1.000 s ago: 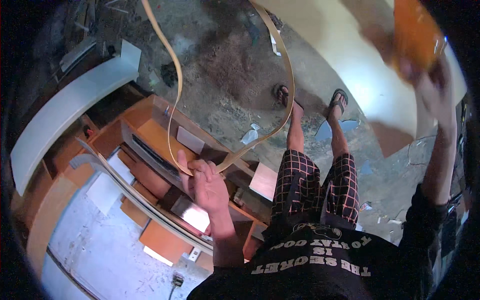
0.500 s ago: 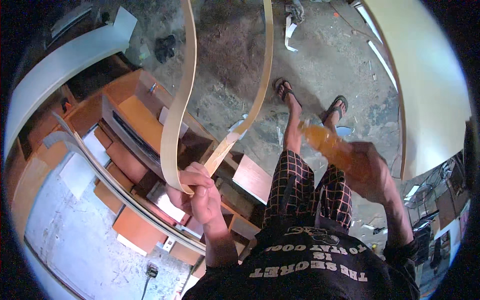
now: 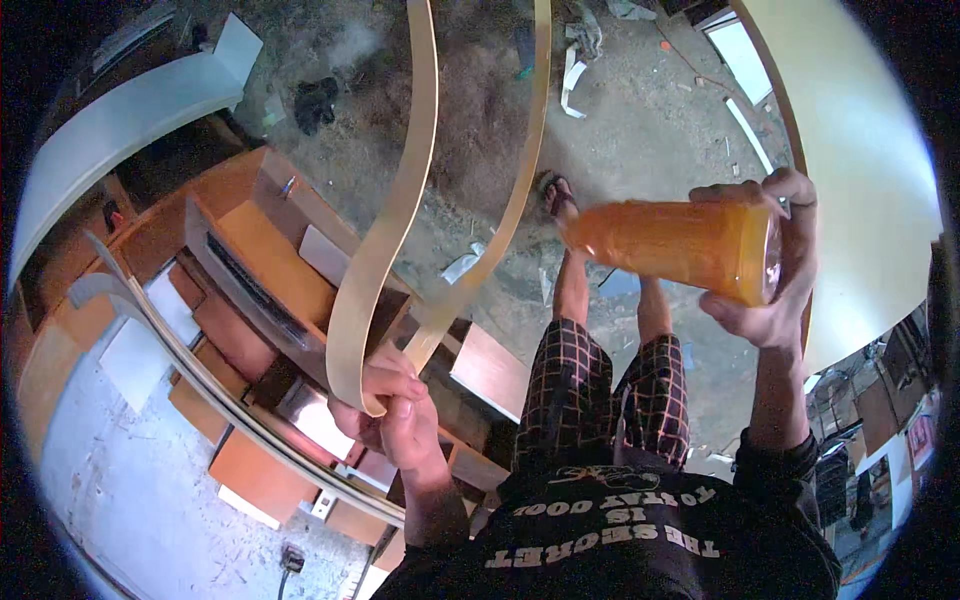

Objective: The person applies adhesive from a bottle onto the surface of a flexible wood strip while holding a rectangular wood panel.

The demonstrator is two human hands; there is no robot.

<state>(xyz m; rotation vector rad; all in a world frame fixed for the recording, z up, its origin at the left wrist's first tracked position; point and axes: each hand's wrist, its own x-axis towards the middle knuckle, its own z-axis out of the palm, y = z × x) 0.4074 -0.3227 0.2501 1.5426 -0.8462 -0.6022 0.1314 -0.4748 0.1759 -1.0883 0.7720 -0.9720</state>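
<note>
Left hand (image 3: 395, 415), at about 7 o'clock from the picture's centre, is curled shut around the lower ends of a pale, thin wooden strip (image 3: 400, 200); the fingers wrap over the strip where its two runs meet. From the grip the strip rises toward 12 o'clock as a long loop, one run bending left and broad, the other slanting right and narrower, both leaving the top edge. Right hand (image 3: 775, 260), at 3 o'clock, is closed on the base of an orange plastic bottle (image 3: 670, 240), thumb below and fingers above; the bottle lies nearly level, its narrow end pointing toward 9 o'clock, well apart from the strip. Below the hands stand the person's legs in checked shorts (image 3: 610, 400), one sandalled foot (image 3: 555, 190) on the dusty concrete floor (image 3: 650, 130). At 9 o'clock lies an orange-brown wooden cabinet frame (image 3: 250, 250); at 2 o'clock, a large pale curved panel (image 3: 860, 150).
</note>
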